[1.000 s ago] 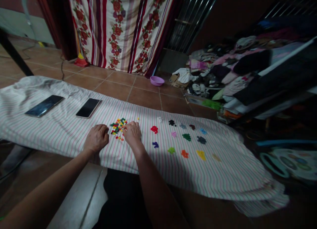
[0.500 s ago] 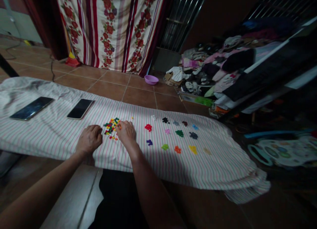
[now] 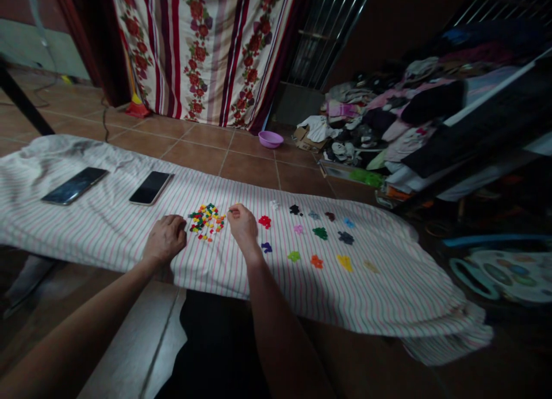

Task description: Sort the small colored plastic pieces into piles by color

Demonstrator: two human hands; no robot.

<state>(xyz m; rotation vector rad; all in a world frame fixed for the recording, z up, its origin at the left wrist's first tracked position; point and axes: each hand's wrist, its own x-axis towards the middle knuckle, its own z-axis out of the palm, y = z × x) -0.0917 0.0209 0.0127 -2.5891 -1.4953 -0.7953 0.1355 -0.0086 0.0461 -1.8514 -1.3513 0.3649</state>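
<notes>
Here, a mixed pile of tiny, bright bits (image 3: 207, 221) sits on a wrinkly, striped cloth (image 3: 345, 298). Left of the pile, the left hand (image 3: 166, 238) rests with bent fingers, and right of it, the right hand (image 3: 242, 225) has its fingertips close together, but I can't tell if either holds anything. Farther left of the pile lie two flat, shiny phones (image 3: 150, 188).

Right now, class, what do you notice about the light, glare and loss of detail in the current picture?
Head view: dim overall, the lower right corner nearly black; head view: faint reflections on the leftmost phone; head view: a soft shadow on the striped cloth beside the right forearm; head view: anything pinched by the right hand is too small to identify.
</notes>
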